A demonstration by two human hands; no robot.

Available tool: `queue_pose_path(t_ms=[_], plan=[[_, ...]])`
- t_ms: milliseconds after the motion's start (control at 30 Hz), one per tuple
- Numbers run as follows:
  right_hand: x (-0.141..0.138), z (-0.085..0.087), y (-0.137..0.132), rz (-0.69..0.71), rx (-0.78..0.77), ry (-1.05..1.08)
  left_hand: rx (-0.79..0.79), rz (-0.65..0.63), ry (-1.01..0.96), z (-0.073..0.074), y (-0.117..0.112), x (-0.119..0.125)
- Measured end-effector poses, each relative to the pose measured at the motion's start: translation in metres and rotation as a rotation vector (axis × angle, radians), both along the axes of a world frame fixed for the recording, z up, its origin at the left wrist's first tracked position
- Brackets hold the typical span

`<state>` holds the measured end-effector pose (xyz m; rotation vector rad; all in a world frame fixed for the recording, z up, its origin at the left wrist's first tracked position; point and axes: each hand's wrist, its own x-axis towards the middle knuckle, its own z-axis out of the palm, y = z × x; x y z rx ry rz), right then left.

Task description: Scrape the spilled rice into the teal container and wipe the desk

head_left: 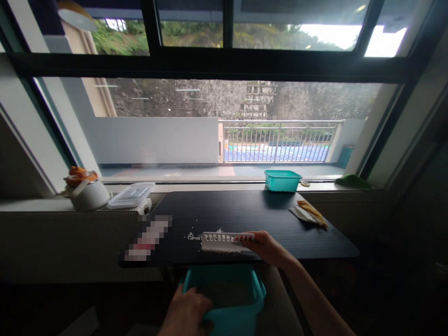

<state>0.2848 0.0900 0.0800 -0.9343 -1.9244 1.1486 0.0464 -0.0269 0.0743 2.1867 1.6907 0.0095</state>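
My right hand (264, 245) is closed on one end of a white scraper (224, 242), a wide flat piece with a row of slots along its top. It stands on the dark table (224, 210) near the front edge. White crumbs (193, 236) lie around its left end and along its lower edge. Below the table edge is a teal bin (241, 317), open at the top, its inside dim. My left hand (191, 308) grips the bin's near left rim, with fingers bent over it.
A smaller teal tub (283, 181) stands at the table's back edge by the window. A yellow and white packet (310, 213) lies at the right. On the left, a blurred-out item (149, 240) rests on the table; a white pot (89, 196) and a clear lid (131, 194) sit on the sill.
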Motion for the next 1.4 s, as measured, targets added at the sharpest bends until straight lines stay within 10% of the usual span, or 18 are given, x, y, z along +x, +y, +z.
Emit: queue_pose_path(t_ms=[1400], plan=[[0.051, -0.002, -0.009, 0.017, -0.064, 0.001, -0.027, -0.110, 0.011, 0.005, 0.011, 0.030]])
